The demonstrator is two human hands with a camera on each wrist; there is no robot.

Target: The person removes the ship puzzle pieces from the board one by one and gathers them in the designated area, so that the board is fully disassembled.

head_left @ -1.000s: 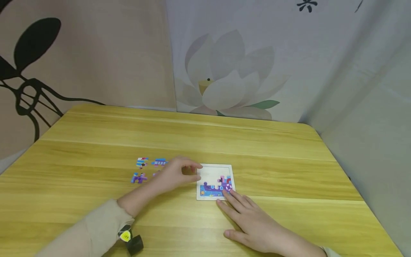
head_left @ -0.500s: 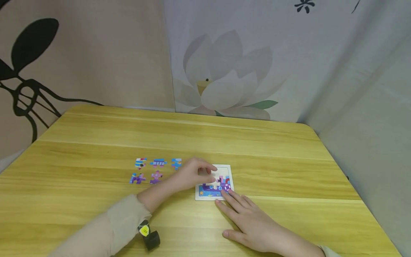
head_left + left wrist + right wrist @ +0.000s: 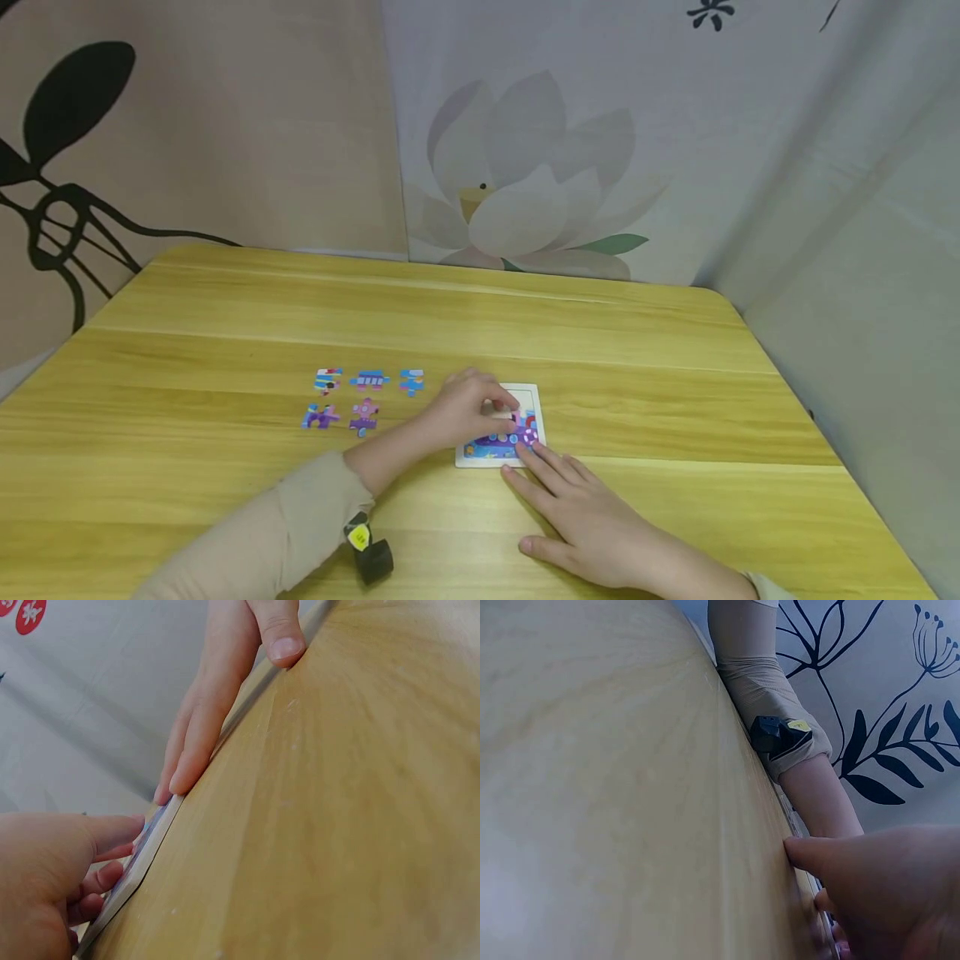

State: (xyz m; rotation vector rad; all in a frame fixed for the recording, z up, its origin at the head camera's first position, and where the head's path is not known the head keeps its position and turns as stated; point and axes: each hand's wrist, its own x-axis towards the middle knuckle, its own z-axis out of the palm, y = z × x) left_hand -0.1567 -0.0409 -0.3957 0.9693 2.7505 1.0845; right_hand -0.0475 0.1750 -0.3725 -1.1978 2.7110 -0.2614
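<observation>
In the head view, my left hand (image 3: 467,410) reaches over a small white puzzle tray (image 3: 462,460). Its thumb and index finger pinch around a pink puzzle piece (image 3: 515,417) at the tray's right side, though the fingertips partly cover it. Blue and purple puzzle pieces (image 3: 491,451) fill the tray's bottom row. My right hand (image 3: 592,521) lies with straight, spread fingers, its fingertips resting on the tray's lower right corner. The left wrist view shows the left hand (image 3: 45,877) at the tray's edge (image 3: 154,844), opposite the right hand (image 3: 217,690).
Several loose puzzle pieces (image 3: 364,410) lie in two rows on the wooden table (image 3: 225,467), left of the tray. A black wrist camera (image 3: 372,560) is strapped to the left sleeve (image 3: 322,512). Patterned curtains (image 3: 555,125) hang behind the table.
My left hand has moved right from the tray's left edge to the pink piece, and its thumb and index finger have drawn closer. The loose pieces came into view. The right hand stays put.
</observation>
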